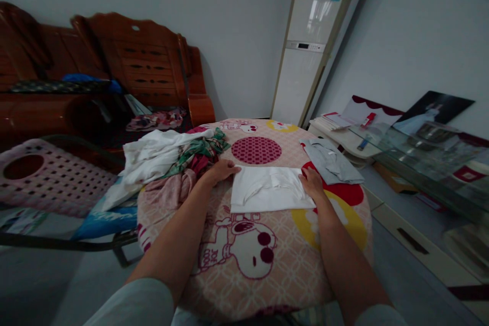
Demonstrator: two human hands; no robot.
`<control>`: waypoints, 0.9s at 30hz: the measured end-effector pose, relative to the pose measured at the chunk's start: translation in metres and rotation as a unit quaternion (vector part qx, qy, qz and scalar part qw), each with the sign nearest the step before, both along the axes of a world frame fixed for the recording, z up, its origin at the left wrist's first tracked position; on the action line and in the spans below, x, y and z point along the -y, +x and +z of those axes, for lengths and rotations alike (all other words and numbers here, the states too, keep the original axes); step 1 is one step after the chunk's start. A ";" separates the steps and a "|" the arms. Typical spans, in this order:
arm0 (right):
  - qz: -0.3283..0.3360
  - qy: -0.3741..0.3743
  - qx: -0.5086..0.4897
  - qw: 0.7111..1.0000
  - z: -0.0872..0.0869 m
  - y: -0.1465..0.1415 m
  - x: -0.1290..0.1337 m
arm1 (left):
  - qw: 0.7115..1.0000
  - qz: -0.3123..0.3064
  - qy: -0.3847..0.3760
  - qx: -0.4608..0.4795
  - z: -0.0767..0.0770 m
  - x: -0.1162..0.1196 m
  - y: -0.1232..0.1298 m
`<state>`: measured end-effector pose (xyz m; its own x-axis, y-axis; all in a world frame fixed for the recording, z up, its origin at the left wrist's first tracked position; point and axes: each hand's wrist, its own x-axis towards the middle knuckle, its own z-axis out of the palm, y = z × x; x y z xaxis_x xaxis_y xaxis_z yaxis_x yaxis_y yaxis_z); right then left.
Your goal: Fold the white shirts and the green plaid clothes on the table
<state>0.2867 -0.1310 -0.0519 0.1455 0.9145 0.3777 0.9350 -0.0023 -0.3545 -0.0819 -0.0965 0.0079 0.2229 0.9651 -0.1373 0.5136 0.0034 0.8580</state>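
Note:
A white shirt (pixel 272 192), folded into a flat rectangle with a curved collar-like edge on top, lies on the round table (pixel 263 293) in front of me. My left hand (pixel 222 171) pinches its far left corner. At the far right corner, the fingers of my right hand (pixel 312 182) are closed on the cloth's edge. Just beyond my right hand rests a folded grey garment (pixel 331 161). Left of my left hand, a loose heap holds white clothes (pixel 153 155), a green patterned cloth (pixel 202 150) and a pink garment (pixel 171 188).
A pink woven chair (pixel 57 175) stands at the left, with a blue bag (pixel 109 221) beside the table. Wooden seating (pixel 137 61) lines the back wall near a tall white air conditioner (pixel 303 51). Glass shelving (pixel 416 158) and a cabinet (pixel 405 234) flank the right side.

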 end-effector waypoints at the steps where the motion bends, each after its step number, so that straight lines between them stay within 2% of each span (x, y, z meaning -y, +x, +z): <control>1: -0.005 -0.004 0.007 1.000 0.000 -0.001 0.000 | 0.999 -0.005 -0.021 0.031 0.000 0.002 0.000; 6: -0.012 -0.002 0.048 0.999 0.003 -0.005 0.000 | 0.986 -0.007 -0.129 0.109 -0.001 0.006 0.002; 12: -0.020 -0.015 0.044 0.999 0.003 -0.004 -0.003 | 0.988 0.023 -0.124 0.090 -0.002 0.005 0.006; 16: -0.001 -0.021 0.004 1.000 0.006 -0.002 -0.006 | 0.990 0.032 -0.113 0.072 0.002 0.006 0.006; 22: 0.019 -0.016 -0.090 0.996 0.016 0.000 -0.011 | 0.987 0.029 -0.125 0.092 0.002 0.007 0.006; 27: 0.023 0.017 -0.213 0.977 0.021 -0.005 -0.006 | 0.983 -0.026 -0.151 0.104 0.001 0.005 -0.003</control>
